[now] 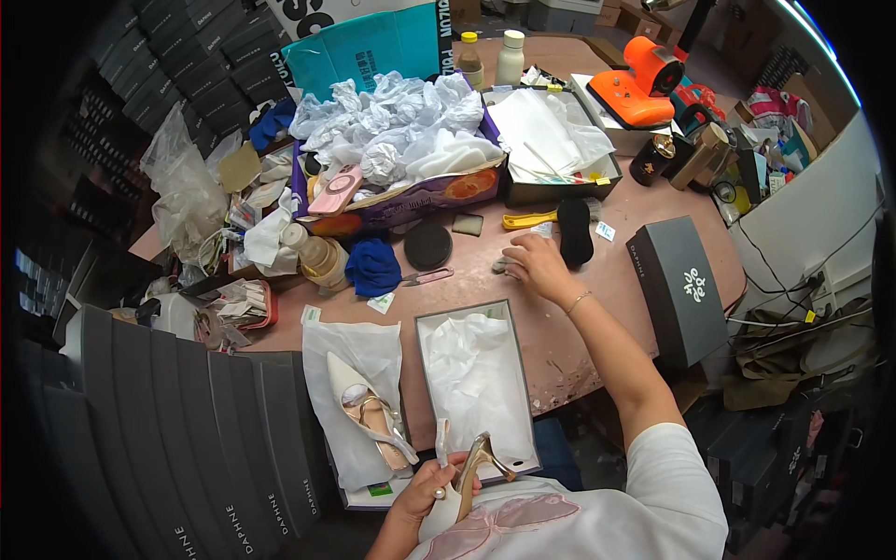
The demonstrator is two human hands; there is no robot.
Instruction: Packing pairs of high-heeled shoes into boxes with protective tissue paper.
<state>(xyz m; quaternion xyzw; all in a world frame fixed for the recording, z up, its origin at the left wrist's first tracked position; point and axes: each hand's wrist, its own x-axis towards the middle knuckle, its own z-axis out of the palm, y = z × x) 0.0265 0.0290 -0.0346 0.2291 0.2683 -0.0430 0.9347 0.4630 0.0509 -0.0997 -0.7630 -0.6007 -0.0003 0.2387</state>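
Low at the front, my left hand (429, 490) is closed round a white high-heeled shoe (475, 467) with a gold heel. Its mate, a white pointed slingback shoe (353, 392), lies on white tissue paper (327, 341) left of centre. Right of that paper, an open shoebox (421, 347) is lined with more white tissue (476, 373). Stretched out over the table, my right hand (539, 269) has its fingers curled onto a small grey lump (501, 266). A black shoe-shaped pad (575, 233) and a yellow-handled brush (529, 220) lie just beyond it.
A closed dark shoebox (679, 294) stands at right. A purple carton (411, 207) heaped with crumpled paper and a black tray (611, 177) fill the back, near an orange machine (644, 84). A blue cloth (373, 268), scissors (427, 276) and bottle (322, 259) sit left. Stacked shoeboxes (149, 411) line the left.
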